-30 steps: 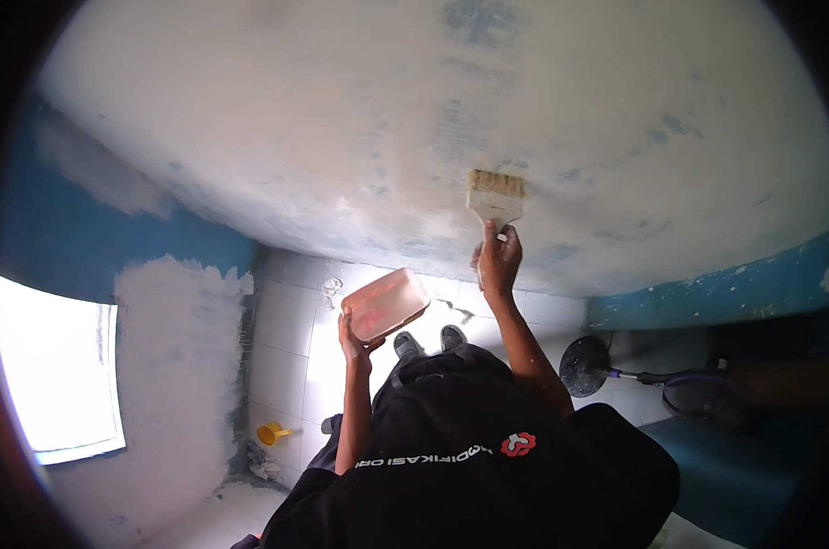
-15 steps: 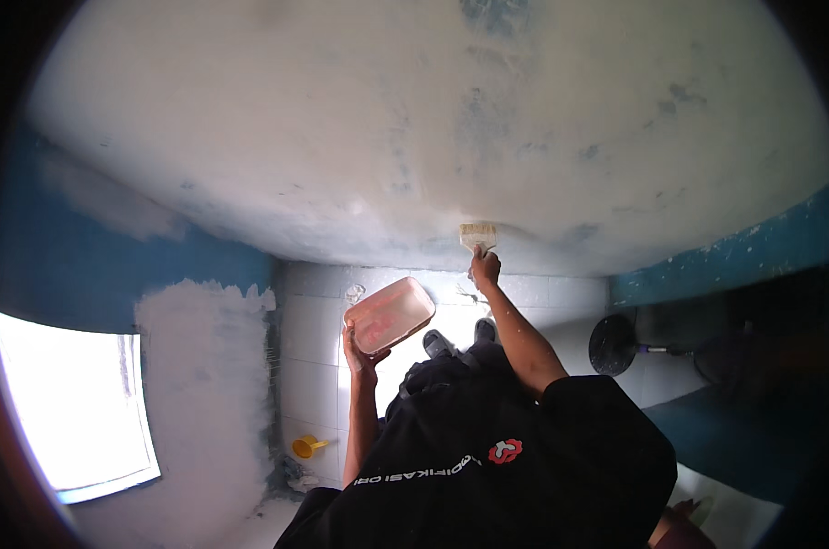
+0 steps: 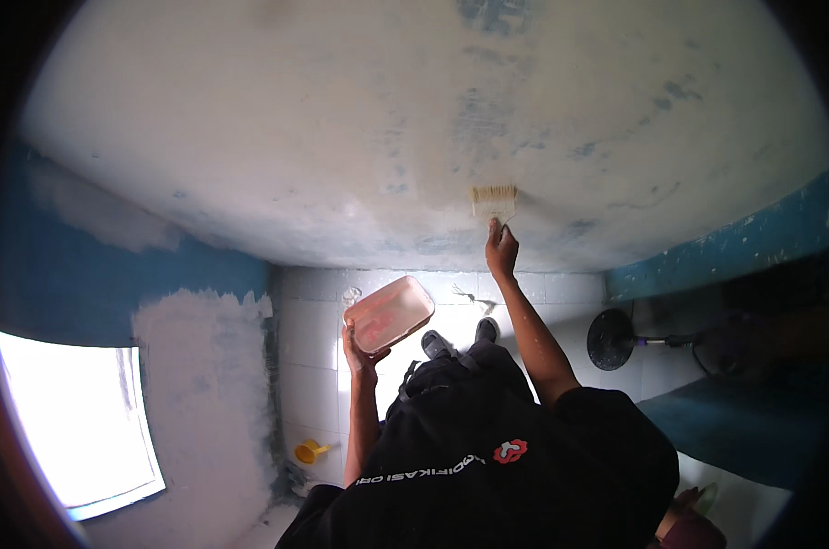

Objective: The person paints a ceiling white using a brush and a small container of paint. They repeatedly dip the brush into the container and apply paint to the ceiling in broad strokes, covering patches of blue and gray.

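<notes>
My right hand (image 3: pixel 501 249) is closed round the handle of a wide, flat paintbrush (image 3: pixel 494 203). Its pale bristles point up at the large wall (image 3: pixel 341 128), which is coated whitish with blue-grey patches showing through; whether the bristle tips touch it I cannot tell. Lower and to the left, my left hand (image 3: pixel 361 352) grips the near left edge of a shallow rectangular tub (image 3: pixel 391 316). The tub is pinkish, with a pale inside and reddish streaks at its bottom, and it is held tilted above the tiled floor.
A bright window (image 3: pixel 76 421) is at the left, beside a blue wall (image 3: pixel 85 284) patched with white. A yellow dipper (image 3: pixel 310 451) lies on the tiled floor (image 3: pixel 309 389). At the right stands a dark round base (image 3: pixel 610 339) with a pole. Part of another person (image 3: pixel 689 526) shows at lower right.
My right hand has moved the paintbrush up along the wall and slightly right, with the arm stretched further. The left hand and the tub have stayed nearly in place.
</notes>
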The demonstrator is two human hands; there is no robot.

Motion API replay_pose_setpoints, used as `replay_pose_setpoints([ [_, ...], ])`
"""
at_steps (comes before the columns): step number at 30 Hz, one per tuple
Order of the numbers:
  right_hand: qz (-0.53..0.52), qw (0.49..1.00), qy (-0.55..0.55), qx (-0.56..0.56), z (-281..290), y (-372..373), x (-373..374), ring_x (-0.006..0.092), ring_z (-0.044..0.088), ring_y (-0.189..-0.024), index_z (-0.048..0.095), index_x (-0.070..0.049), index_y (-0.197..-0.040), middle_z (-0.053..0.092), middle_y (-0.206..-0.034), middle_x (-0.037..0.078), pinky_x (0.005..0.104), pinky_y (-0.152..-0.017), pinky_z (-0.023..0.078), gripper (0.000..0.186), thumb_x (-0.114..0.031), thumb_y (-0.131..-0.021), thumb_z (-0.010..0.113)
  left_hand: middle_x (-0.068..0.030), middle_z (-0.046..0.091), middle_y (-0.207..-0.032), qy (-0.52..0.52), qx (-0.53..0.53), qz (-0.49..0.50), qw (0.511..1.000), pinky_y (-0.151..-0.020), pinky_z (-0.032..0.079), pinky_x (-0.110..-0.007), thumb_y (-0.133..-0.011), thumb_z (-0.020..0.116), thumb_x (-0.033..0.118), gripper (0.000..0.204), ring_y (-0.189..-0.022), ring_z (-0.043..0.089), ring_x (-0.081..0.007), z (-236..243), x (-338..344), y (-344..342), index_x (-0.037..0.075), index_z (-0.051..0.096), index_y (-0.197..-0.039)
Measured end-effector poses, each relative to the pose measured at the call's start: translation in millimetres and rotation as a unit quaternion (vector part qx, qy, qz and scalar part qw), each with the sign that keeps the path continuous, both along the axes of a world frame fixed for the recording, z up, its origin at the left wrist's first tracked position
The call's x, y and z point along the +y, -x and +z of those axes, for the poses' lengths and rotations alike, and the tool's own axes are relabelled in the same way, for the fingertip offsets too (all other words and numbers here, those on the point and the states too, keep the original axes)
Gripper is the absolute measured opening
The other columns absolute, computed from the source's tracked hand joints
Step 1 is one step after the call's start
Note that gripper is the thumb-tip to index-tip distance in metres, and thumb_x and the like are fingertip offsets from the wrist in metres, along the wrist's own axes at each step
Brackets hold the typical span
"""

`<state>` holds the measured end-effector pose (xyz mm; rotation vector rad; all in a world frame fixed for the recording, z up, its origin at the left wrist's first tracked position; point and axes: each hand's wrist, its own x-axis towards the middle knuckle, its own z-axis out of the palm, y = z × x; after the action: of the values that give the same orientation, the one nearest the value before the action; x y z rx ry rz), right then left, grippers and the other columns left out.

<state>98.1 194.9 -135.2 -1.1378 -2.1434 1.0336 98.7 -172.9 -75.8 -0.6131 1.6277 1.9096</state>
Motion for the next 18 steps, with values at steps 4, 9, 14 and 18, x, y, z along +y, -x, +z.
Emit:
replay_pose_setpoints([
  [4,-0.024,0.986,0.072,-0.151,-79,-18,4,0.0482,0.066,-0.089,0.069,0.003,-0.098,0.067,-0.091,0.032,0.0545,-0.083,0.052,0.059,-0.051,-0.1,0.043,-0.0148,0.061,-0.126,0.011,0.0,-0.006,1.0,-0.068,0.058,-0.044,-0.086,0.052,0.071,0.077,-0.098,0.067,-0.0335,1,4,7,0.018,0.04,-0.141],
  [9,-0.046,0.987,0.059,-0.144,-37,-22,31,0.0464,0.068,-0.084,0.071,0.004,-0.086,0.067,-0.082,0.031,0.0533,-0.079,0.052,0.064,-0.054,-0.098,0.047,-0.0137,0.061,-0.126,0.0,0.011,-0.034,0.999,-0.068,0.058,-0.043,-0.086,0.052,0.071,0.077,-0.097,0.067,-0.0329,-4,10,13,0.018,0.041,-0.141],
  [14,-0.071,0.995,0.065,0.016,113,-31,45,0.0395,0.068,-0.073,0.068,0.003,-0.082,0.067,-0.073,0.024,0.0465,-0.065,0.048,0.052,-0.045,-0.098,0.056,-0.0125,0.06,-0.127,-0.001,0.005,-0.043,0.999,-0.069,0.058,-0.043,-0.085,0.053,0.072,0.078,-0.099,0.067,-0.0326,-12,24,16,0.02,0.041,-0.142],
  [18,-0.097,0.99,0.026,0.099,129,-30,37,0.0376,0.068,-0.072,0.069,0.003,-0.084,0.068,-0.074,0.022,0.0436,-0.065,0.049,0.048,-0.041,-0.099,0.055,-0.0122,0.058,-0.129,-0.026,0.005,-0.049,0.998,-0.069,0.057,-0.045,-0.084,0.054,0.073,0.079,-0.103,0.065,-0.033,-14,31,18,0.022,0.04,-0.143],
])
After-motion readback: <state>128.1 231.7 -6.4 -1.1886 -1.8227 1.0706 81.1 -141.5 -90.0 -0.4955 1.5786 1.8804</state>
